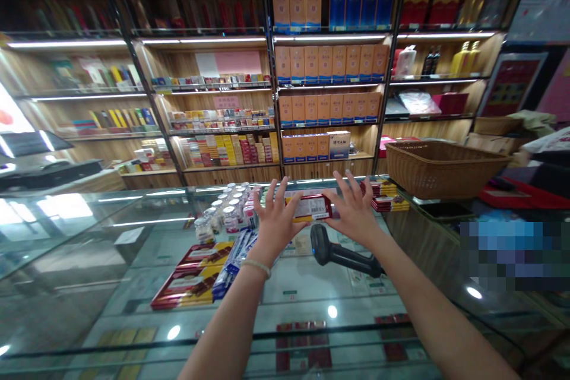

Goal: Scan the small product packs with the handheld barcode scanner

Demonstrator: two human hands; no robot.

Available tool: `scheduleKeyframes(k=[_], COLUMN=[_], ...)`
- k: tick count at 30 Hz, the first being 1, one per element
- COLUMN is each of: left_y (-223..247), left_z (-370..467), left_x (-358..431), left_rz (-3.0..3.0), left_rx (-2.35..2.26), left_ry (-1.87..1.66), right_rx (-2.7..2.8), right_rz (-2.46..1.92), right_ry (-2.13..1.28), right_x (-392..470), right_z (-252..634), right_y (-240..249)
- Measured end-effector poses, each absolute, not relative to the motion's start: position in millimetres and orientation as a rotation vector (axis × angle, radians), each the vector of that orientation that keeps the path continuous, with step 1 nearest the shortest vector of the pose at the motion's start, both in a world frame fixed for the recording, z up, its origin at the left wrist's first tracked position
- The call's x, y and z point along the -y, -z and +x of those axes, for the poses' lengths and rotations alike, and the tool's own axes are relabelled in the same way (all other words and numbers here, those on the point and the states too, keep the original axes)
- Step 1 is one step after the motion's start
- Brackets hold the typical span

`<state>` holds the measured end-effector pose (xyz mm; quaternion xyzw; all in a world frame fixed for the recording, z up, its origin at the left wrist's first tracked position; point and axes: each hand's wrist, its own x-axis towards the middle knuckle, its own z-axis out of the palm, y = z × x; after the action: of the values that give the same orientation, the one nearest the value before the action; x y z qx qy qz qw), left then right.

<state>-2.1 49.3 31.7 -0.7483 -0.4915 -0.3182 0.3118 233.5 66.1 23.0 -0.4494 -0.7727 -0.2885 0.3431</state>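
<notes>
Between my two hands is a red chocolate pack (pixel 312 206) with yellow at its edge and a white barcode label facing me. My left hand (pixel 275 221) pinches its left end with thumb and forefinger, the other fingers spread. At the right end, my right hand (pixel 355 218) grips it the same way. Just below lies a black handheld barcode scanner (pixel 342 254) on the glass counter (pixel 294 291), its handle partly behind my right wrist. Left of my left forearm are large red and yellow chocolate packs (pixel 189 278) and blue-and-white wrapped sticks (pixel 234 261).
Small lidded jars (pixel 225 208) cluster behind the sticks. More red and yellow packs (pixel 386 195) are stacked beyond my right hand. A brown wicker basket (pixel 445 166) stands at the right. Shelves (pixel 327 86) of boxes and bottles line the back wall.
</notes>
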Motion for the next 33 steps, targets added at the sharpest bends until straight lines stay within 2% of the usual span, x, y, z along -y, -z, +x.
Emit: scheduleKeyframes(k=[9,18,33], left_y=[-30.0,-30.5,-27.4], left_z=[-10.6,-9.6,-10.1], left_x=[-52.8,-51.1,-53.9], left_rz=[-1.989,-1.995,-1.999], left_rx=[1.328,1.346,1.404], left_ry=[0.895,0.933,0.923], right_rx=[2.149,2.258,2.258], right_rz=[-1.312,-1.543,-1.585], right_ry=[0.630,0.464,0.330], right_x=[-53.9,-5.1,4.8], right_z=[230.9,224.1,220.6], right_y=[-34.0,9.1,30.8])
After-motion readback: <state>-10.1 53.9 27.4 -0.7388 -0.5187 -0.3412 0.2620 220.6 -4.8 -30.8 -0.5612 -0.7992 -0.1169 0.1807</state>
